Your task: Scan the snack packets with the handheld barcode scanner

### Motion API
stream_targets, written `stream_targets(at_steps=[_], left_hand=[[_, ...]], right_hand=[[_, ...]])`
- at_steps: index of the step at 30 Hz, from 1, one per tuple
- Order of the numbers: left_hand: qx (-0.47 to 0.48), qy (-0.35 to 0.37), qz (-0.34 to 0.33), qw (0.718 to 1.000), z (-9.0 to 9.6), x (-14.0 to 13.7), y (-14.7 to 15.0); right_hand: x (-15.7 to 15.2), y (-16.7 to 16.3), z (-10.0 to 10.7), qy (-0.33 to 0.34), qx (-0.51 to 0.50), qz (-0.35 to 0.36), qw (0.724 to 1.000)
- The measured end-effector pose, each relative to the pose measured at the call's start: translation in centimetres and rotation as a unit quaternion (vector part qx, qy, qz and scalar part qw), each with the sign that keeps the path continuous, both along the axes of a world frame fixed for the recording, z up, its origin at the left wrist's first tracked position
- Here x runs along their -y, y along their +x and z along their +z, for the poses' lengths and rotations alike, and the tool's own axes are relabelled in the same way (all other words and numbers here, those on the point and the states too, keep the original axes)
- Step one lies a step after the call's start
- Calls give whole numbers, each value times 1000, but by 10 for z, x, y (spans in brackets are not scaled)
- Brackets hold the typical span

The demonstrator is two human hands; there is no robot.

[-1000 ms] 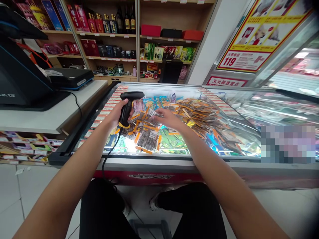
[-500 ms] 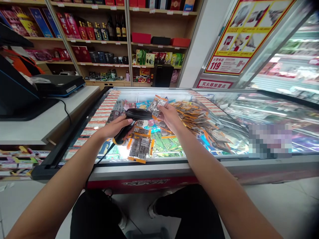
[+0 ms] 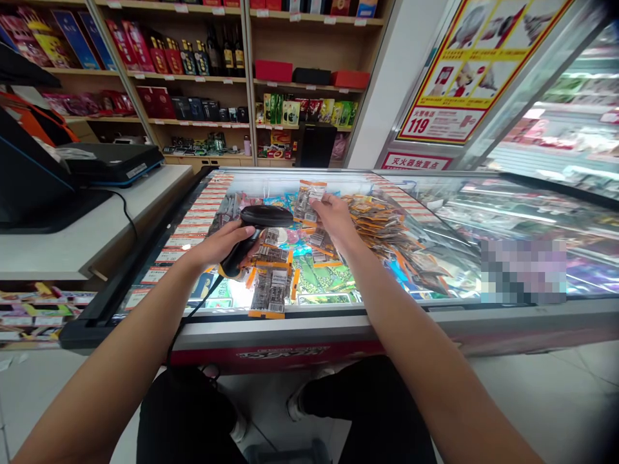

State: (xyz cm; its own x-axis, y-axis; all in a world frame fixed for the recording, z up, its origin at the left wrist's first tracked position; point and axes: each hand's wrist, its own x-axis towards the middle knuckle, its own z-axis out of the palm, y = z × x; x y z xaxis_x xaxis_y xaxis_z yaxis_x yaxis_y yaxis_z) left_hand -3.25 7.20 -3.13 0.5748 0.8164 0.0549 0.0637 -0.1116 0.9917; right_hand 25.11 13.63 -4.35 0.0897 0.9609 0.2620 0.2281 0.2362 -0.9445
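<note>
My left hand (image 3: 226, 243) is wrapped round the grip of a black barcode scanner (image 3: 265, 216), whose head points right and whose cable runs down toward my lap. Just right of the scanner head, my right hand (image 3: 335, 218) pinches a small clear snack packet (image 3: 305, 201) with orange ends, held upright over the glass. Several like packets (image 3: 269, 293) lie on the glass top near its front edge, below the scanner. A large heap of these orange-edged packets (image 3: 374, 222) spreads to the right of my right hand.
The glass-topped chest freezer (image 3: 309, 322) spans the space in front of my knees. Left of it stands a white counter (image 3: 97, 238) with a black scale (image 3: 113, 161) on it. Shelves (image 3: 203, 78) with bottles and boxes line the back wall. A warning poster (image 3: 483, 71) hangs at the right.
My right hand has shifted slightly right and turned the packet more upright, drawing it a little away from the scanner. The scanner head has lifted slightly, still in my left hand.
</note>
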Motion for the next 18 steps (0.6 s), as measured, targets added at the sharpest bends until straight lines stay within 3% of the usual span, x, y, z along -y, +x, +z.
stream_targets(at_steps=[3,6,8,10,12,15,18], left_hand=[[24,12,55,998,3,-2,0],[57,19,106,993,4,-7,0],[67,11,136,988,4,-10,-1],[70,4,157,985,4,-12,-2],[78,6,170,982,4,-14,-3],[103,11,179,978,4,-16,-5],[117,9,186,975,4,-18,-7]], right_hand=[[-6,20,-1,63,208,-104,971],[-9,38,-7,33,395,-164,903],[-7,43,-9,2,465,-195,863],[-4,41,-8,13,486,-216,847],[0,30,-6,73,467,-186,861],[7,0,-7,140,395,-31,907],[11,-38,-17,75,355,110,925]])
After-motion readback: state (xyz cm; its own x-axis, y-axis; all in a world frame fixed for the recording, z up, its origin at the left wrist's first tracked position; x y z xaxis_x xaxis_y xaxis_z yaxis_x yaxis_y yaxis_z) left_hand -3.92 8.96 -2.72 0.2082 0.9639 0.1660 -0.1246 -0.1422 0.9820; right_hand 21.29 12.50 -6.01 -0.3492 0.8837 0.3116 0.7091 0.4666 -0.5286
